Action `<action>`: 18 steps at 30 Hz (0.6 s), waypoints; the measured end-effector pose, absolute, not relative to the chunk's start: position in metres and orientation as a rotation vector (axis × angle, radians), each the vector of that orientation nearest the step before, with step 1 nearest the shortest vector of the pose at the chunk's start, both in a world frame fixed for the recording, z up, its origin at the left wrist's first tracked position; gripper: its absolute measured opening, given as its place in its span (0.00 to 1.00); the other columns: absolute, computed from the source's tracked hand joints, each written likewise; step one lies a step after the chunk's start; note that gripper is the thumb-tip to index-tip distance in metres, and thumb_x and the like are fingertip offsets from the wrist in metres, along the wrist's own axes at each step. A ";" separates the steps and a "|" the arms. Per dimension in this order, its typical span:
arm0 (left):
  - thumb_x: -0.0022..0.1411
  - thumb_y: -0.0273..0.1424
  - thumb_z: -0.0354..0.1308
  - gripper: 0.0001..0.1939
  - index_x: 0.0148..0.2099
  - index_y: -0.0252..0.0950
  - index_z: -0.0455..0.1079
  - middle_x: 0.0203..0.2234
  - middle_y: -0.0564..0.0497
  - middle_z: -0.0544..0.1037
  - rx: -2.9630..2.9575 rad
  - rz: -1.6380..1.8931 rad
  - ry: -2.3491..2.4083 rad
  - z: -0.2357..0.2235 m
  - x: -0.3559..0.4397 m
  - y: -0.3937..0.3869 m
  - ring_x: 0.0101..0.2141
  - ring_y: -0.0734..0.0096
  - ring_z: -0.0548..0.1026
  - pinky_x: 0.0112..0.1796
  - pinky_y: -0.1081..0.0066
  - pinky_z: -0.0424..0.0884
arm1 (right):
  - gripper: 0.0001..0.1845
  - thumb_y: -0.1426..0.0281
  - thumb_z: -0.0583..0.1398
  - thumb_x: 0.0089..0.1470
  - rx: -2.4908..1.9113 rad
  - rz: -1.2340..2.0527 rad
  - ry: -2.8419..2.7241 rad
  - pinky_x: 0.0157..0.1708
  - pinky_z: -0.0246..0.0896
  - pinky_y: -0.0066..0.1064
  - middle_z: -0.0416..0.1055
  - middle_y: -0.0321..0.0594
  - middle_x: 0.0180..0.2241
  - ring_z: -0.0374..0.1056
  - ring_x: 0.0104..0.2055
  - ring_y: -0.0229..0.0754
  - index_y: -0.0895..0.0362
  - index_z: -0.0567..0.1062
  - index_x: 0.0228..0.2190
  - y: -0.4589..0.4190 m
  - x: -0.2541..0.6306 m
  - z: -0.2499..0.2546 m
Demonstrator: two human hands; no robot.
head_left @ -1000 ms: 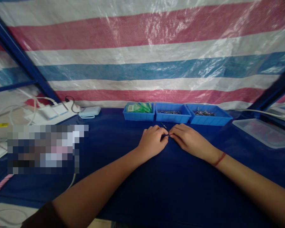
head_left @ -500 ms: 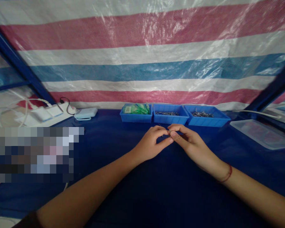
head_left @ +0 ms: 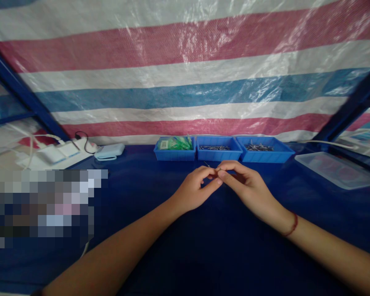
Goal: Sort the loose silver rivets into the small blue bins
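My left hand [head_left: 196, 188] and my right hand [head_left: 249, 181] meet over the table, fingertips touching or nearly so. A thin metal piece [head_left: 206, 164] sticks out past the fingers of my left hand, which is closed around it. My right thumb and index finger pinch a small metallic bit, mostly hidden by the fingertips. Whether both hands grip one part or two, I cannot tell. Just beyond them are a blue bin [head_left: 218, 156] of thin metal pieces, another blue bin [head_left: 265, 157] of similar pieces, and a blue bin [head_left: 174, 155] with green bagged items.
On the left lie a white power strip [head_left: 77, 155] with plugs and cables, a light blue case [head_left: 110, 151] and a blurred-out area. A translucent plastic lid or tray [head_left: 333, 174] rests at the right. Behind the dark blue table [head_left: 185, 255] hangs a striped plastic sheet [head_left: 185, 74].
The view has shifted slightly. Both hands stay together in nearly the same pose, with small finger movements; the thin metal piece shows more clearly beyond my left fingers.
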State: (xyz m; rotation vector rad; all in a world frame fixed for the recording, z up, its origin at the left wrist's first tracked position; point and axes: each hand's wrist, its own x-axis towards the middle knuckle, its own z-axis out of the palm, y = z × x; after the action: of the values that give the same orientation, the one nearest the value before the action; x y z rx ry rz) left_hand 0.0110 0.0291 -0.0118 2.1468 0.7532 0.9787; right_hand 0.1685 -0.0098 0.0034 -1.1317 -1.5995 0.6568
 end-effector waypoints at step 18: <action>0.60 0.30 0.55 0.03 0.37 0.36 0.67 0.32 0.53 0.75 1.944 1.195 0.910 -0.009 0.010 0.024 0.33 0.73 0.72 0.34 0.73 0.64 | 0.05 0.69 0.57 0.56 -1.118 0.233 -1.852 0.41 0.62 0.36 0.68 0.41 0.36 0.66 0.41 0.42 0.54 0.73 0.33 -0.001 0.176 -0.002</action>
State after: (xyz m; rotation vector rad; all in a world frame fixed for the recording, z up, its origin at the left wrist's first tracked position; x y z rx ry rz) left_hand 0.0099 0.0241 -0.0085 1.9440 0.9103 1.1953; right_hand 0.1760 -0.0009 -0.0023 -1.1183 -1.8516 0.2334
